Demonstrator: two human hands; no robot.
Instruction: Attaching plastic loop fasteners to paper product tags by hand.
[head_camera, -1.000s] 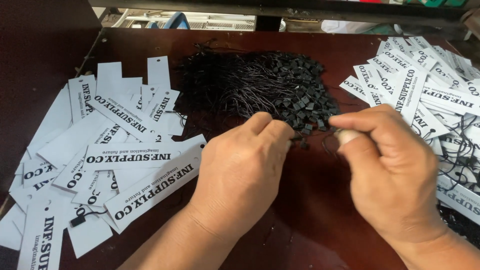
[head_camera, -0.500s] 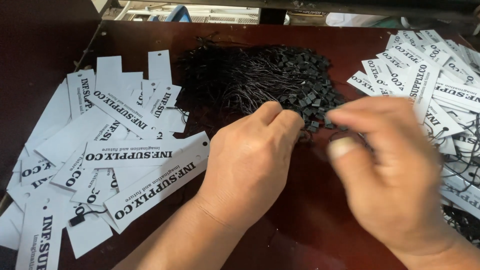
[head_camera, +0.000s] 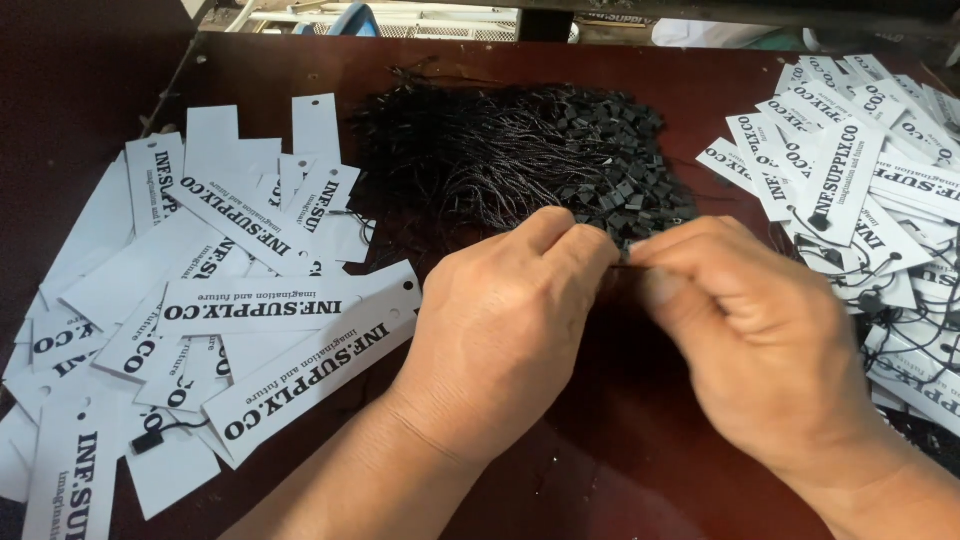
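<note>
Both hands pinch at the near edge of a black string heap

Left hand (head_camera: 510, 330) and right hand (head_camera: 760, 340) meet fingertip to fingertip, grip narrow on a black string (head_camera: 625, 258); beyond lies the string heap (head_camera: 520, 150) on the counter (head_camera: 600, 460), white tags (head_camera: 240, 300) left, strung tags (head_camera: 860, 170) right

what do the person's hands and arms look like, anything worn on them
Both are bare: the left hand and the right hand carry no gloves, rings or watch, and both forearms show no sleeves as far as the frame reaches. The fingernails are short.
</note>
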